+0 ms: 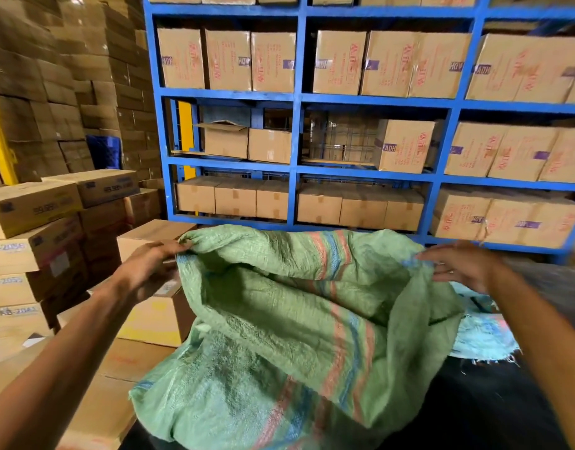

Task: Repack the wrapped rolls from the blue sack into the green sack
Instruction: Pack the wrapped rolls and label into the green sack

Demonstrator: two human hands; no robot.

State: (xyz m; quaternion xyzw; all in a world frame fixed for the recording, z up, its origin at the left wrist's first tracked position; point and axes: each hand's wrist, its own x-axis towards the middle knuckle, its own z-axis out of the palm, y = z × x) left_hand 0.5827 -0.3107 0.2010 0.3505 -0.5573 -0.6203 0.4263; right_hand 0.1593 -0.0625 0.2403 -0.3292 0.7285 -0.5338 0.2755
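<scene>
A green woven sack with red and blue stripes hangs in front of me, its mouth spread wide. My left hand pinches the left edge of the mouth. My right hand grips the right edge. The inside of the sack shows only folded fabric; I see no wrapped rolls. A pale blue sack lies behind and to the right of the green one, mostly hidden by it and by my right forearm.
Blue metal shelving full of cardboard cartons stands straight ahead. Stacked cartons rise on the left, with more boxes right beside the sack. A dark surface lies under the sacks at the lower right.
</scene>
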